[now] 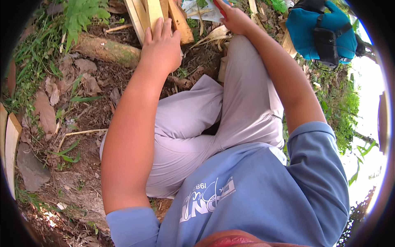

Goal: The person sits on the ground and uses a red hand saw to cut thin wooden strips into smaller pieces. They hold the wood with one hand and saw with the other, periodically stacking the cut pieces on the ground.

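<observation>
The left hand (pixel 161 47) lies flat with its fingers spread open on pale wooden strips (pixel 153 14) stacked on the leafy ground (pixel 82 115), while the right hand (pixel 235 18) grips a red tool (pixel 220 8) just beside them, near a blue bag (pixel 321 33).

Bare soil (pixel 82 164) lying under dry leaves (pixel 45 111); ferns (pixel 82 14) growing beyond a mossy log (pixel 109 51); sunlight glaring far right of the log.
</observation>
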The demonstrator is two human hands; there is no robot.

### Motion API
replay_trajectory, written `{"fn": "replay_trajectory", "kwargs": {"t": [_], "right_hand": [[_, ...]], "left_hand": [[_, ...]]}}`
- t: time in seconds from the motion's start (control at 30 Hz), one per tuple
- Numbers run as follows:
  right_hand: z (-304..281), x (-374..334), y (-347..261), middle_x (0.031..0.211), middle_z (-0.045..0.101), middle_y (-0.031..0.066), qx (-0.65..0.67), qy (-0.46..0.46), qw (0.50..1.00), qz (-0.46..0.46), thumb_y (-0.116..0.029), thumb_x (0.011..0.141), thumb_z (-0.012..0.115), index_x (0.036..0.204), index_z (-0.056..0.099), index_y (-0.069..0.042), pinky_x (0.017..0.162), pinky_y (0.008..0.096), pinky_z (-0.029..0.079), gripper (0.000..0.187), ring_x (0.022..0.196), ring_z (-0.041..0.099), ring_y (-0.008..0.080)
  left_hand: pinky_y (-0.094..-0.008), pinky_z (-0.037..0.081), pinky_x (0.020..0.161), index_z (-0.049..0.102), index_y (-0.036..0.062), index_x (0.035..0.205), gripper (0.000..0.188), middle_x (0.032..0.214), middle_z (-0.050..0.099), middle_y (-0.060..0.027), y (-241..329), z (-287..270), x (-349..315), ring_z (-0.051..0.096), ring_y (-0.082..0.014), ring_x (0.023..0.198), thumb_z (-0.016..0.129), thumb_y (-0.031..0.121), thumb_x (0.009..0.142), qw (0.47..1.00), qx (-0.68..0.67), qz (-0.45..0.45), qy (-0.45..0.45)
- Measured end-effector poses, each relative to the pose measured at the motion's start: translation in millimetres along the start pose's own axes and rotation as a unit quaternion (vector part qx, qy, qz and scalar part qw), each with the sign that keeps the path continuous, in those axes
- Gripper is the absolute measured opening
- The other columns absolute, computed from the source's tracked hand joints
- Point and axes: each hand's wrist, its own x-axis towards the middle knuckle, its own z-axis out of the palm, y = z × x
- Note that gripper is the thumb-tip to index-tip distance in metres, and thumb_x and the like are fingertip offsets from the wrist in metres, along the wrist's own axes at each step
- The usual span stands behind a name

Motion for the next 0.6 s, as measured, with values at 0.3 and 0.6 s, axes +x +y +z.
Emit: {"fn": "replay_trajectory", "kwargs": {"t": [0.3,0.6], "right_hand": [[-17,3,-21,0.105,0.073,0.0311,0.034,-0.042,0.998,0.019,-0.01,0.09,0.068,0.169,0.024,-0.008,0.083,0.059,0.057,0.091,0.095,0.071,0.051],[-17,2,-20,0.105,0.073,0.0305,0.03,-0.029,0.999,0.017,-0.01,0.091,0.067,0.169,0.025,-0.008,0.085,0.058,0.057,0.089,0.097,0.071,0.0506]], "left_hand": [[-0.0588,0.019,0.135,0.052,0.013,0.157,0.065,0.177,0.027,-0.0142,-6,7,-2,0.016,-0.0326,0.168,0.075,0.035,0.101,0.999,0.038,-0.005,0.016],[-0.0609,0.018,0.133,0.047,0.0214,0.164,0.072,0.177,0.028,-0.0135,7,-4,2,0.014,-0.0327,0.168,0.075,0.043,0.101,0.998,0.042,0.017,0.034]]}}
